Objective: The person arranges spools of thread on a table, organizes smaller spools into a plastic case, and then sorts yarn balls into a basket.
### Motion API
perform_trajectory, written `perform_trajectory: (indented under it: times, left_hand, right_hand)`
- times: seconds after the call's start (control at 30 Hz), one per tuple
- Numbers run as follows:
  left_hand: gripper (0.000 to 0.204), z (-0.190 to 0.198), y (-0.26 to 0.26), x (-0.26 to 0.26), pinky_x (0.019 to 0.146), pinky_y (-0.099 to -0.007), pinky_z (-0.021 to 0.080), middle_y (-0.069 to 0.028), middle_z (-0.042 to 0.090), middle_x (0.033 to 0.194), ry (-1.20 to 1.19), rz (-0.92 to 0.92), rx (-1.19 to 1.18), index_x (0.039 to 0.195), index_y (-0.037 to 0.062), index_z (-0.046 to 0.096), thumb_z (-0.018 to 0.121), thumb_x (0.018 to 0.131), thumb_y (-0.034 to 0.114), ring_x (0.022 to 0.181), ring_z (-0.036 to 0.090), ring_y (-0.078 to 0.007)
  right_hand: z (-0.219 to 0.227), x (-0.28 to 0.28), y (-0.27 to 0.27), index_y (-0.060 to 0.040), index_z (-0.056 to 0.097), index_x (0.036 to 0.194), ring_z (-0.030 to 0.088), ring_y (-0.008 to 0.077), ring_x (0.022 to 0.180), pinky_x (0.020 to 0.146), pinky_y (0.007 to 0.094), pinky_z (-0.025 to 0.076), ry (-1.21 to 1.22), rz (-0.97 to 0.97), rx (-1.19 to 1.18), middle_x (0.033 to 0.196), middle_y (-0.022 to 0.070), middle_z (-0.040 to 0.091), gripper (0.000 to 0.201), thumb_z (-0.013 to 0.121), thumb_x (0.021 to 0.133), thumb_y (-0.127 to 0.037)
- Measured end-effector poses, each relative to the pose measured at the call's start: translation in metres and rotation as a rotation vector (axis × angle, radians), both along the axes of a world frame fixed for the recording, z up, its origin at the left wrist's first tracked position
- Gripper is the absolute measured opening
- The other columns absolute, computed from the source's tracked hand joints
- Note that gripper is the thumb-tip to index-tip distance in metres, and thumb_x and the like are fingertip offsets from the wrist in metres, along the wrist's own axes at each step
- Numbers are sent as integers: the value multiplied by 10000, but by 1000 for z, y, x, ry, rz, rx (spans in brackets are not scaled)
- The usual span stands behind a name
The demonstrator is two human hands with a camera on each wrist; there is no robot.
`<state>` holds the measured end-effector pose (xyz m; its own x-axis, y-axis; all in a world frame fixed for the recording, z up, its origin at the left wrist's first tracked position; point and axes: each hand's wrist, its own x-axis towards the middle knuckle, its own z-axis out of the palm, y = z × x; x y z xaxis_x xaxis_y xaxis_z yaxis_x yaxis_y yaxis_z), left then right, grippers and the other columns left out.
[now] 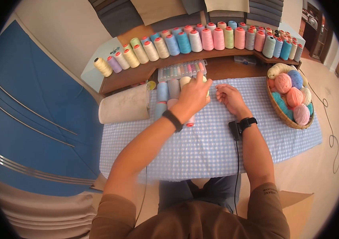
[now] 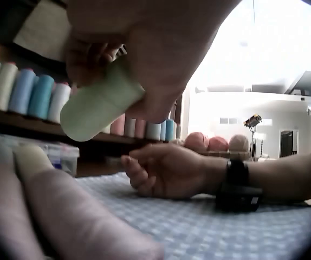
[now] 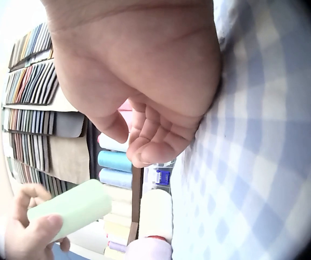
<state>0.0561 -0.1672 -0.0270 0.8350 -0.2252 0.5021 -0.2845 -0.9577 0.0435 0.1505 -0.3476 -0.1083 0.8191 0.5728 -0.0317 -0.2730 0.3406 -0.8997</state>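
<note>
My left hand (image 1: 193, 97) grips a pale green thread cone (image 2: 98, 103), tilted and raised above the cloth. In the head view the hand covers most of that cone. Below it lies a group of thread cones on the cloth, among them a blue one (image 1: 162, 91), a grey one (image 1: 174, 87) and a cream one (image 1: 184, 81). My right hand (image 1: 233, 99) rests on the checked cloth (image 1: 213, 147) to the right of them. Its fingers are loosely curled and hold nothing, as the right wrist view shows.
Several coloured thread cones (image 1: 195, 42) line the curved wooden shelf (image 1: 153, 63) at the back. A clear box of small spools (image 1: 169, 73) stands before it. On the left lies a rolled cream fabric (image 1: 123, 105); on the right, a wicker basket (image 1: 281, 113) holds yarn balls.
</note>
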Motion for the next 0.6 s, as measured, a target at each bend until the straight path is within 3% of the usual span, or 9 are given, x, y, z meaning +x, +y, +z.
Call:
perform_trajectory:
  times: [0.2,0.33,0.5,0.6]
  left_hand:
    - [427,-44,9,21,848,-462,573,-185,546,1146,232,34,33,1109,34,685,860,736,150,1019,657,-354]
    - [474,-46,15,22,896,-458,558,-181,556,1189,249,18,16,1200,30,693,845,759,111,1075,641,-360]
    - [440,-44,20,23,927,-460,540,-173,574,1190,194,45,-53,1191,29,696,825,775,88,1080,635,-361]
    - [402,-23,30,10,945,-455,526,-161,594,1176,132,7,-175,1184,42,702,802,804,121,1073,634,-357]
  right_hand:
    - [1,1,1,8,648,1117,599,127,772,723,258,490,23,4,9,883,41,649,188,586,986,-110]
    - [-2,3,2,13,650,1120,600,131,767,720,262,491,21,3,4,882,41,650,193,588,982,-107]
    - [-1,2,2,23,649,1121,594,135,775,729,271,484,20,0,10,883,42,646,199,590,981,-105]
    - [3,-1,3,26,647,1120,589,137,784,738,274,477,21,-5,5,883,44,642,199,592,980,-105]
